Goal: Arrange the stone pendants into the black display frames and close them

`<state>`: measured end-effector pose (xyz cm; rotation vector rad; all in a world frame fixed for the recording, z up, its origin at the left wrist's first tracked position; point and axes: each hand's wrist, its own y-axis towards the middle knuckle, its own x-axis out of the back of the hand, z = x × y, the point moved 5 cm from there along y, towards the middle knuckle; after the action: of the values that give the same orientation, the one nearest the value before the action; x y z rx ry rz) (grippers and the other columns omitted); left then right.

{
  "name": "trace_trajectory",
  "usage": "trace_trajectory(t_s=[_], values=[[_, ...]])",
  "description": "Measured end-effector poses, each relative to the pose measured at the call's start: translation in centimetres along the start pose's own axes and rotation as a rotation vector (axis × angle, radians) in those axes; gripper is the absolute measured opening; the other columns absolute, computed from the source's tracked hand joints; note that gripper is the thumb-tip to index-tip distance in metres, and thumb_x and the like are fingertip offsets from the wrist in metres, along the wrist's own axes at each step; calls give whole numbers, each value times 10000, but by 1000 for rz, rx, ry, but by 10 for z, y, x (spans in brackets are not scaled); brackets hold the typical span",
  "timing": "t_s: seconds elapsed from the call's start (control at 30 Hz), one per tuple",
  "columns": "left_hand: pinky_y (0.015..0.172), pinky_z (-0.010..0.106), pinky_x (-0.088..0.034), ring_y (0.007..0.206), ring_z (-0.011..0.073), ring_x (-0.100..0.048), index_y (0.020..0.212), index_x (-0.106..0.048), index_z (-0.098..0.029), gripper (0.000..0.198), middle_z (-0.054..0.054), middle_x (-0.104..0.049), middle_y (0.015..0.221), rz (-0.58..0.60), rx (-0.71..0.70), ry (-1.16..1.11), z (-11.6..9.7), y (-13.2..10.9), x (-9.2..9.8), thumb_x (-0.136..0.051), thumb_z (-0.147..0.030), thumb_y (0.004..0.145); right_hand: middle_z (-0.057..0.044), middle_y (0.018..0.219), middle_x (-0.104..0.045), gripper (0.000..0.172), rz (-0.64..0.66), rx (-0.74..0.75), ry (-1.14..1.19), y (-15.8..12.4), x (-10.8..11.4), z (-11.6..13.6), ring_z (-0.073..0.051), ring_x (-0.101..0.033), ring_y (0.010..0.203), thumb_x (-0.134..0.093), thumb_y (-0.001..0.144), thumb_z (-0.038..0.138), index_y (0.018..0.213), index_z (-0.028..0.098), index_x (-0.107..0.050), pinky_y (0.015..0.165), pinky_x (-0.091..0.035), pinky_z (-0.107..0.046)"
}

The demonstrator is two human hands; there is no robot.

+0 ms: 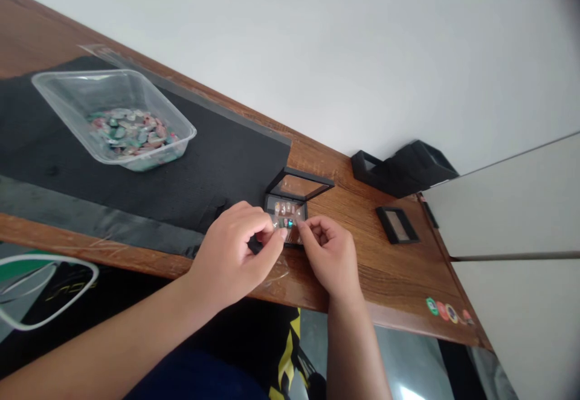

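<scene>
A small black display case [299,183] lies with its windowed lid raised. Its tray shows small shiny pieces [283,208] in rows, pale ones and one blue-green; their kind is too small to tell. My left hand [238,249] is over the left side of the tray, thumb and forefinger closed at a tiny pale piece that I cannot make out. At the tray's right edge my right hand [330,252] has its thumb and forefinger pinched together, the other fingers curled. Whatever lies in that pinch is hidden.
A clear plastic tub [181,125] of multicoloured small pieces [131,131] stands on the black mat [226,164]. Several black cases [410,167] are stacked by the wall, and another case [397,225] lies nearer. Round stickers [441,310] mark the table's right front edge.
</scene>
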<state>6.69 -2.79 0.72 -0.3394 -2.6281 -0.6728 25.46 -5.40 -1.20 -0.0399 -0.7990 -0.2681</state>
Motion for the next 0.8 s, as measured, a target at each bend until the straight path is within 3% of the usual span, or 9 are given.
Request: trace_trajectory(t_s=[0.13, 0.43, 0.8], values=[[646, 310, -373, 686, 157, -484, 627, -436, -197, 330, -22, -521, 622, 13, 52, -9, 4, 1, -2, -578, -215, 924, 76, 539, -427, 266, -35, 15, -51, 0, 1, 4, -99, -381, 491, -662, 898, 419, 740, 209, -624, 509, -305, -236], [625, 293, -384, 674, 140, -507, 624, -449, -194, 330, -25, -520, 643, 10, 111, -46, 6, 1, -1, -585, -232, 922, 92, 535, -406, 187, -55, 31, -75, 0, 2, 7, -100, -393, 493, -664, 904, 404, 871, 220, -667, 525, -334, -225], [595, 279, -377, 639, 131, -495, 620, -426, -195, 342, -26, -513, 627, 18, 129, -85, 7, 1, -2, -582, -232, 921, 80, 539, -403, 143, -58, 79, -96, -1, 0, 9, -103, -398, 502, -657, 889, 344, 850, 221, -721, 528, -325, -235]])
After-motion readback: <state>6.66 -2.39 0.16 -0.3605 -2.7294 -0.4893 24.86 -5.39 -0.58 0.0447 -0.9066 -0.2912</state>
